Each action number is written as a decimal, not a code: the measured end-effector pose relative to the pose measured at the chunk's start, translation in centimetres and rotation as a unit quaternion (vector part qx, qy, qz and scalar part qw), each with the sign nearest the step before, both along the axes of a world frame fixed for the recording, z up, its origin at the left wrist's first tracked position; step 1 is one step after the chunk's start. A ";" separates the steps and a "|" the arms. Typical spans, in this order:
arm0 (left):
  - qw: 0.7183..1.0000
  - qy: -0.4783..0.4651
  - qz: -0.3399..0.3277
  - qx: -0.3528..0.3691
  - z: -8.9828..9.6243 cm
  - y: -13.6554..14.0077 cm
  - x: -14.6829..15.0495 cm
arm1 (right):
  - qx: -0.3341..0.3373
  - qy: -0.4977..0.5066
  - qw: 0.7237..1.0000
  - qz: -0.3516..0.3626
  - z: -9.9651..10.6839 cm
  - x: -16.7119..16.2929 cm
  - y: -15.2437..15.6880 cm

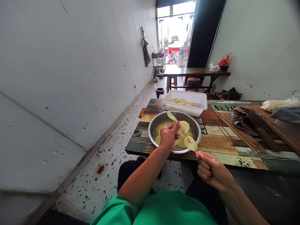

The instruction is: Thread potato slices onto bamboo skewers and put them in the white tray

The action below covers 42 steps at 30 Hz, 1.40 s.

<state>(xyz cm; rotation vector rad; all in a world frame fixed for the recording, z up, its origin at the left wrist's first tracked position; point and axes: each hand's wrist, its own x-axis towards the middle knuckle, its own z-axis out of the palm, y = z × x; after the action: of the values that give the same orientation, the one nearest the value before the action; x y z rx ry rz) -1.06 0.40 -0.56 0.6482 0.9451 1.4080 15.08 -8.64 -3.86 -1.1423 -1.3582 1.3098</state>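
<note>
My left hand is closed on pale potato slices over the metal basin. Lower right, my right hand pinches the near end of a thin skewer. One slice is threaded on it close to my right fingers, and others sit farther up by my left hand. The steel basin holds cloudy water with more slices in it. Part of the skewer is hidden by the slices and my left fingers.
Behind the basin stands a white plastic tub with skewered slices. Loose bamboo skewers lie on the patterned table to the right, beside a crumpled glove or cloth and a dark cleaver-like blade. A white wall runs along the left.
</note>
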 end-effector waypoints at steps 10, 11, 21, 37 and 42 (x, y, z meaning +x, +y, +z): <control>0.999 -0.040 0.010 -0.028 -0.2 0.3 -0.5 | 0.370 -0.303 0.851 -0.218 -3.1 -0.5 0.3; 0.998 -0.051 0.010 -0.036 -0.1 0.3 -0.5 | 0.342 -0.295 0.869 -0.200 -2.8 -0.6 0.3; 0.985 0.125 -0.109 0.049 -1.3 -1.3 -0.5 | 0.177 -0.196 0.952 -0.157 -1.2 -1.4 0.5; 0.976 0.174 -0.110 0.064 -0.9 -2.4 0.3 | 0.170 -0.152 0.969 -0.091 -0.5 -1.0 2.2; 0.982 0.140 -0.120 0.051 -0.4 -2.1 0.0 | -0.036 0.077 0.996 -0.008 0.6 -1.2 1.1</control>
<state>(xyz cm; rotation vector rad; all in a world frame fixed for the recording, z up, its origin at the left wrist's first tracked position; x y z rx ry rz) -1.05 -1.65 -0.95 1.0217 0.9808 1.1745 13.88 -7.56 -3.28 -1.0737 -1.1957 1.4156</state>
